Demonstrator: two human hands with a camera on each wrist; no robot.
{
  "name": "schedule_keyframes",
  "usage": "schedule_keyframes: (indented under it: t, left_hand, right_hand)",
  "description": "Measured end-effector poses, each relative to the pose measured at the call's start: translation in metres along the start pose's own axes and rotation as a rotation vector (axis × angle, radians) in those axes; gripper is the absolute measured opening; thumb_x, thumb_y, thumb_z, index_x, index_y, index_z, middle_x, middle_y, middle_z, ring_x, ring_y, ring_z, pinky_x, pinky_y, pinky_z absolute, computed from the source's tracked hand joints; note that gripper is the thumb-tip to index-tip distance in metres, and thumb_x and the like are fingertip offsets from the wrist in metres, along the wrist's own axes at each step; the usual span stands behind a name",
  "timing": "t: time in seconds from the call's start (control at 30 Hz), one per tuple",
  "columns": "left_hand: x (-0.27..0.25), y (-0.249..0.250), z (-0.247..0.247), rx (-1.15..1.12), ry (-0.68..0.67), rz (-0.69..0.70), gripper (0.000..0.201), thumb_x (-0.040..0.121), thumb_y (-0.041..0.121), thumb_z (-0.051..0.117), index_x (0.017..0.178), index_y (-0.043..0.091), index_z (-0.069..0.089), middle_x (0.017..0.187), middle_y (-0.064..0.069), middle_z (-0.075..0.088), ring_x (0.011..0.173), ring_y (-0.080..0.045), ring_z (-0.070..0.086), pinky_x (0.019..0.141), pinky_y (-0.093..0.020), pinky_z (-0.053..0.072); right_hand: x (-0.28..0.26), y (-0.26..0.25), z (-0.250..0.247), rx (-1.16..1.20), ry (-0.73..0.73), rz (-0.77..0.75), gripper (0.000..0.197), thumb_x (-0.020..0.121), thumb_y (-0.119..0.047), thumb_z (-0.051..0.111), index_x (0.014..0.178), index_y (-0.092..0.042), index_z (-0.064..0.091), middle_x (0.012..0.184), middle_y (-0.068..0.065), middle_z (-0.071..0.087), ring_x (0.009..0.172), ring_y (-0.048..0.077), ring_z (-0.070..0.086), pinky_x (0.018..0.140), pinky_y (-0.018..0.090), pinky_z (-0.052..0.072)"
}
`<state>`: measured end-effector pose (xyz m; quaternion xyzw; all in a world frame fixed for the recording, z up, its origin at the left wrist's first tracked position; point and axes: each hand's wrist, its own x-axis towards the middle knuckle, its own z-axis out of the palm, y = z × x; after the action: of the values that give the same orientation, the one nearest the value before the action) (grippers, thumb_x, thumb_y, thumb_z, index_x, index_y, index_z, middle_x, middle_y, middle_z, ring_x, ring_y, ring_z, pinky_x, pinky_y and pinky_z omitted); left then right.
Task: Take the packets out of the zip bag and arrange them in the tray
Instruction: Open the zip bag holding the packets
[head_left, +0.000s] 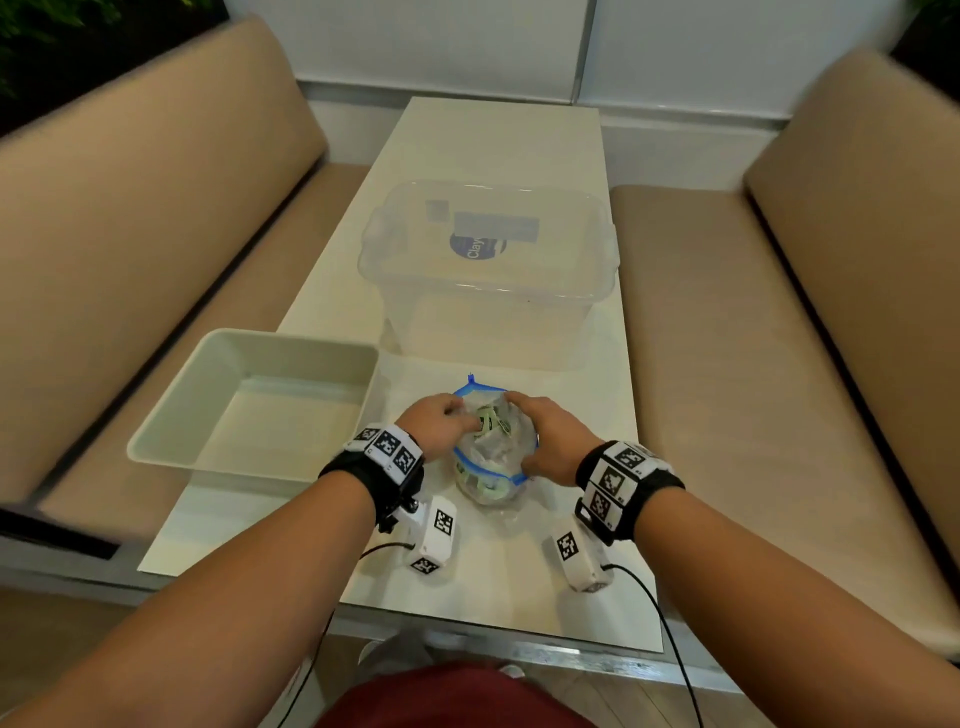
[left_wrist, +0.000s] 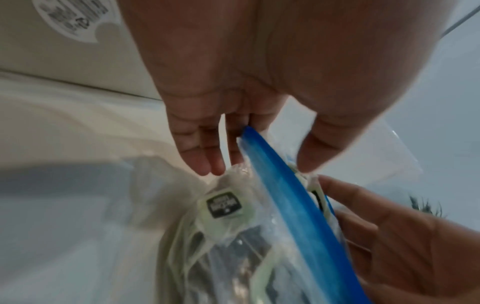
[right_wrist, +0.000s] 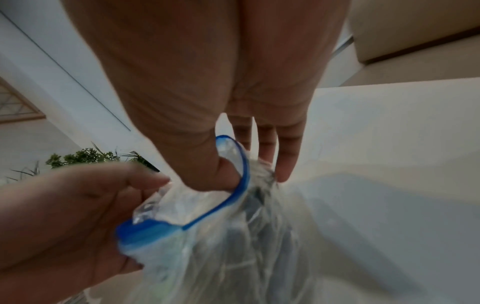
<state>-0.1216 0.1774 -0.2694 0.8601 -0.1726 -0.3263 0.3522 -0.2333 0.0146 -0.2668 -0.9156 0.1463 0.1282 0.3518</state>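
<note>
A clear zip bag (head_left: 496, 457) with a blue zip rim (left_wrist: 283, 191) stands on the table, its mouth upward. Inside are several pale green packets (left_wrist: 223, 205) with black labels. My left hand (head_left: 457, 421) grips the left side of the rim, fingers outside and thumb across it. My right hand (head_left: 540, 431) pinches the right side. In the right wrist view its thumb (right_wrist: 218, 176) is hooked inside the rim (right_wrist: 241, 168), and its fingers press on the outside. The two hands hold the mouth apart. The grey-white tray (head_left: 171, 415) stands empty just left of the bag.
A large clear plastic box (head_left: 488, 291) with a lid stands right behind the bag. The white table (head_left: 493, 145) runs away from me between two tan benches (head_left: 156, 208). The tray overhangs the table's left edge.
</note>
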Motion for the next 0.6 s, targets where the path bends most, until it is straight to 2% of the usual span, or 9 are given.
schedule_keyframes:
  t: [0.07, 0.1, 0.2, 0.27, 0.3, 0.37, 0.47, 0.53, 0.6]
  left_hand:
    - [0.003, 0.003, -0.003, 0.083, 0.032, 0.049, 0.031, 0.092, 0.041, 0.058, 0.105, 0.015, 0.068, 0.099, -0.004, 0.068, 0.093, -0.024, 0.064, 0.086, -0.034, 0.051]
    - [0.006, 0.004, -0.004, 0.129, 0.06, 0.07, 0.03, 0.096, 0.039, 0.053, 0.102, 0.013, 0.069, 0.095, -0.005, 0.068, 0.09, -0.025, 0.063, 0.081, -0.032, 0.05]
    - [0.013, 0.011, -0.004, 0.161, 0.133, 0.075, 0.033, 0.098, 0.032, 0.049, 0.084, 0.01, 0.069, 0.081, -0.008, 0.066, 0.08, -0.027, 0.06, 0.069, -0.031, 0.046]
    - [0.016, 0.017, -0.002, 0.202, 0.184, 0.029, 0.045, 0.1, 0.037, 0.046, 0.063, 0.012, 0.055, 0.064, -0.005, 0.054, 0.067, -0.025, 0.052, 0.055, -0.028, 0.035]
    - [0.018, 0.018, -0.002, 0.215, 0.194, -0.005, 0.05, 0.1, 0.04, 0.043, 0.058, 0.013, 0.047, 0.059, -0.004, 0.048, 0.061, -0.024, 0.047, 0.051, -0.028, 0.031]
    - [0.02, 0.016, -0.001, 0.216, 0.198, -0.074, 0.056, 0.098, 0.047, 0.042, 0.054, 0.013, 0.043, 0.056, -0.004, 0.045, 0.054, -0.021, 0.043, 0.05, -0.029, 0.03]
    - [0.018, 0.008, 0.001, 0.241, 0.187, -0.156, 0.056, 0.095, 0.053, 0.046, 0.056, 0.012, 0.048, 0.055, -0.004, 0.048, 0.055, -0.023, 0.047, 0.058, -0.029, 0.039]
    - [0.016, 0.005, 0.003, 0.208, 0.226, -0.147, 0.053, 0.092, 0.05, 0.053, 0.053, 0.016, 0.044, 0.052, -0.002, 0.043, 0.053, -0.021, 0.043, 0.057, -0.029, 0.039]
    - [0.014, 0.003, 0.004, 0.108, 0.276, -0.123, 0.047, 0.088, 0.043, 0.063, 0.053, 0.018, 0.044, 0.053, 0.0, 0.044, 0.053, -0.02, 0.044, 0.056, -0.028, 0.041]
  right_hand:
    - [0.003, -0.001, -0.003, 0.0, -0.026, -0.009, 0.11, 0.067, -0.006, 0.083, 0.155, -0.028, 0.02, 0.142, 0.01, 0.044, 0.128, 0.029, 0.048, 0.103, 0.037, 0.046]
    - [0.004, -0.001, -0.004, -0.006, -0.032, -0.012, 0.11, 0.069, -0.006, 0.083, 0.156, -0.026, 0.018, 0.141, 0.01, 0.044, 0.125, 0.028, 0.049, 0.1, 0.034, 0.046]
    - [0.008, -0.001, -0.006, -0.016, -0.022, -0.018, 0.106, 0.072, -0.007, 0.082, 0.156, -0.021, 0.018, 0.14, 0.009, 0.043, 0.119, 0.025, 0.051, 0.091, 0.025, 0.043]
    - [0.011, 0.003, -0.006, -0.017, -0.018, -0.01, 0.104, 0.074, -0.008, 0.08, 0.157, -0.019, 0.018, 0.139, 0.009, 0.04, 0.118, 0.024, 0.051, 0.09, 0.023, 0.042]
    - [0.012, 0.005, -0.006, -0.02, -0.023, 0.003, 0.103, 0.075, -0.01, 0.079, 0.157, -0.018, 0.018, 0.139, 0.01, 0.038, 0.119, 0.025, 0.051, 0.091, 0.023, 0.043]
    - [0.012, 0.012, -0.004, -0.032, -0.036, 0.048, 0.095, 0.08, -0.014, 0.076, 0.156, -0.017, 0.019, 0.143, 0.012, 0.032, 0.123, 0.028, 0.049, 0.098, 0.027, 0.043]
    - [0.005, 0.027, 0.004, -0.052, -0.048, 0.115, 0.081, 0.089, -0.023, 0.067, 0.156, -0.017, 0.021, 0.149, 0.014, 0.024, 0.121, 0.029, 0.052, 0.104, 0.026, 0.039]
    - [0.001, 0.034, 0.009, -0.012, -0.021, 0.128, 0.081, 0.092, -0.023, 0.064, 0.157, -0.023, 0.016, 0.148, 0.012, 0.028, 0.115, 0.027, 0.056, 0.105, 0.028, 0.041]
    - [-0.003, 0.036, 0.01, 0.045, 0.053, 0.08, 0.079, 0.091, -0.016, 0.062, 0.156, -0.03, 0.02, 0.142, 0.01, 0.035, 0.107, 0.028, 0.06, 0.103, 0.034, 0.046]
